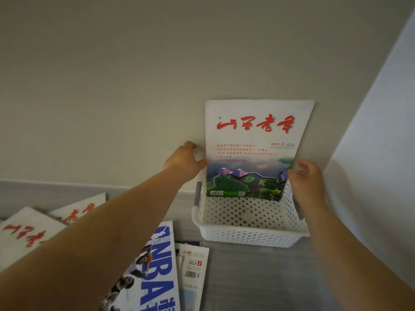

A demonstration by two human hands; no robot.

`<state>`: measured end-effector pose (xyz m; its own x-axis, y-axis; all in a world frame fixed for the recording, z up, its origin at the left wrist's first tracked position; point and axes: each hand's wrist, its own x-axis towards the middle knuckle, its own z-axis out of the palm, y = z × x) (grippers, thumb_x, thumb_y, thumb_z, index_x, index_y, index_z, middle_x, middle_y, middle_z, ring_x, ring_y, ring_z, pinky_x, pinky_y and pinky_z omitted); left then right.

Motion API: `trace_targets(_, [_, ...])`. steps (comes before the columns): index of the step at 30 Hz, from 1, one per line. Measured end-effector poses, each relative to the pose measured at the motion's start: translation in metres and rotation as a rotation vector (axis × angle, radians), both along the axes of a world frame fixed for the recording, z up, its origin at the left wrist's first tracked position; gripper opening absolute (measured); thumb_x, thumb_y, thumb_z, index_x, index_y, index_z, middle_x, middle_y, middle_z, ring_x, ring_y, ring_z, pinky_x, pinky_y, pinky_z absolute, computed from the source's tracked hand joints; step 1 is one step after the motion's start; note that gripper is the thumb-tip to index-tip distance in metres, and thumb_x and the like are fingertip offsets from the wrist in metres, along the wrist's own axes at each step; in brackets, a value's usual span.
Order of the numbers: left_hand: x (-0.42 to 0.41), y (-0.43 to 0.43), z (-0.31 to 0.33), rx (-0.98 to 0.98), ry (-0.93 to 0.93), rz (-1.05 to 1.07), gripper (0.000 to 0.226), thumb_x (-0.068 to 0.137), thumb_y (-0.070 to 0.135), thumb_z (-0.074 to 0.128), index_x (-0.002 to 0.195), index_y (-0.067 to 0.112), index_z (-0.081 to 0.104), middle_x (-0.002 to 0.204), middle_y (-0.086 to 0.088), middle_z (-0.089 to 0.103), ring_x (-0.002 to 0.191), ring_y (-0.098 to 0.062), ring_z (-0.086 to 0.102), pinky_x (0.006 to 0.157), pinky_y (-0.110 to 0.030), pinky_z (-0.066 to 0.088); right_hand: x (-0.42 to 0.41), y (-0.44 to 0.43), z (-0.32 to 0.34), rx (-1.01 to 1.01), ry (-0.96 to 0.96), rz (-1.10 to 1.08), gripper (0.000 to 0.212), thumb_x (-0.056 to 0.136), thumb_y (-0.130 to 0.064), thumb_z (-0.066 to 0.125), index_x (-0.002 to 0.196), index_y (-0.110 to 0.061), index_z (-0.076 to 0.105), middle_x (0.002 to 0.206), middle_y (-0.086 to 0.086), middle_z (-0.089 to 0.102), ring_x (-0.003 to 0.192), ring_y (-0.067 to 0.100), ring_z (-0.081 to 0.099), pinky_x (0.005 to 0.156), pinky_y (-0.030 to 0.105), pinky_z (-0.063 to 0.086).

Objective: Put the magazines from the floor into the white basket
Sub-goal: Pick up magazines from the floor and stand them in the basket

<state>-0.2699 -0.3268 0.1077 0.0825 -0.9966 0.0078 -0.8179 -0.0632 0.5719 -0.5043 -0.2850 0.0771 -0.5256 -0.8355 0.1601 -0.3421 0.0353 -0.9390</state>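
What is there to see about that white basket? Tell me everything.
The basket is white and looks like plastic. It is rectangular with rounded corners and low walls, and small round holes dot it all over. Each short side has a greyish handle. It stands upright on the grey floor, close to the wall. A magazine, held by the left hand and right hand, has its lower end inside, at the far side.

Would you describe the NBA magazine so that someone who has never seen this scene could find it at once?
Start at the white basket on the grey floor; loose magazines lie to its left. The NBA magazine lies just left of the basket's near corner, partly under an arm. It alone bears big blue letters; its neighbours are white with red script or small print.
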Motion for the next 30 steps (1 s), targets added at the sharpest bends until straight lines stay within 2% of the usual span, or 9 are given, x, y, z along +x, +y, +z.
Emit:
trace_targets(3, [0.017,0.022,0.014,-0.011,0.003,-0.128,0.053,0.081,0.033,0.059,0.127,0.018,0.040,0.140,-0.006,0.038,0.117,-0.026,0.048,0.096,-0.036,0.041,0.014,0.023,0.006,-0.036,-0.032,-0.015,0.034,0.085,-0.010,0.053,0.118,-0.015,0.050,0.129,0.013,0.048,0.098,0.012,0.041,0.080,0.027,0.033])
trace_targets(6, [0.050,0.062,0.020,-0.013,0.014,-0.242,0.037,0.083,0.031,0.057,0.116,0.016,0.053,0.126,-0.005,0.054,0.110,-0.018,0.053,0.090,-0.026,0.039,0.032,0.058,0.012,-0.076,-0.008,-0.004,0.023,0.084,-0.013,0.053,0.102,-0.028,0.052,0.121,0.007,0.052,0.097,0.014,0.045,0.077,0.027,0.035])
trace_targets(9, [0.097,0.120,0.015,0.016,0.027,-0.271,0.027,0.084,0.029,0.057,0.108,0.018,0.058,0.108,0.000,0.064,0.095,-0.010,0.056,0.086,-0.022,0.042,0.060,0.104,0.011,-0.114,-0.015,0.016,0.022,0.080,0.000,0.052,0.087,-0.022,0.054,0.106,0.007,0.057,0.098,0.022,0.051,0.080,0.026,0.034])
trace_targets(13, [0.168,0.205,-0.011,0.077,0.101,-0.160,0.021,0.083,0.021,0.057,0.104,0.021,0.061,0.091,0.013,0.061,0.083,0.000,0.056,0.080,-0.012,0.044,0.114,0.174,-0.015,-0.017,0.046,0.133,0.020,0.077,0.009,0.055,0.083,-0.010,0.056,0.096,0.010,0.057,0.098,0.023,0.049,0.080,0.022,0.030])
trace_targets(16, [0.213,0.265,-0.038,0.142,0.109,-0.013,0.025,0.084,0.018,0.057,0.109,0.020,0.060,0.103,0.004,0.064,0.085,-0.006,0.057,0.078,-0.015,0.044,0.160,0.224,-0.047,0.153,0.177,0.237,0.020,0.074,0.008,0.061,0.093,0.002,0.061,0.104,0.022,0.061,0.104,0.036,0.051,0.091,0.037,0.036])
trace_targets(19, [0.250,0.318,-0.063,0.239,0.029,0.097,0.029,0.083,0.026,0.058,0.111,0.023,0.057,0.113,0.000,0.059,0.095,-0.016,0.057,0.079,-0.021,0.042,0.205,0.267,-0.072,0.351,0.345,0.428,0.033,0.076,-0.009,0.065,0.108,-0.007,0.058,0.123,0.015,0.055,0.116,0.031,0.045,0.099,0.037,0.034])
trace_targets(23, [0.293,0.358,-0.085,0.228,-0.094,0.175,0.042,0.083,0.031,0.056,0.123,0.025,0.048,0.138,0.001,0.042,0.119,-0.018,0.048,0.098,-0.027,0.039,0.256,0.290,-0.088,0.429,0.711,0.638,0.056,0.084,-0.043,0.049,0.133,-0.027,0.029,0.150,-0.005,0.018,0.140,0.013,0.013,0.114,0.030,0.014])
trace_targets(25, [0.310,0.369,-0.090,0.235,-0.151,0.273,0.051,0.084,0.034,0.054,0.131,0.025,0.036,0.146,0.001,0.029,0.128,-0.020,0.037,0.105,-0.031,0.034,0.282,0.291,-0.090,0.428,0.760,0.695,0.059,0.087,-0.047,0.042,0.137,-0.030,0.018,0.153,-0.007,0.005,0.141,0.012,0.003,0.115,0.031,0.005])
trace_targets(30, [0.332,0.381,-0.102,0.253,-0.056,0.420,0.065,0.081,0.036,0.055,0.136,0.022,0.023,0.148,-0.003,0.026,0.135,-0.025,0.024,0.112,-0.038,0.022,0.329,0.297,-0.102,0.425,0.869,0.725,0.064,0.087,-0.057,0.027,0.141,-0.032,0.003,0.154,-0.004,-0.010,0.141,0.018,-0.013,0.113,0.037,-0.011])
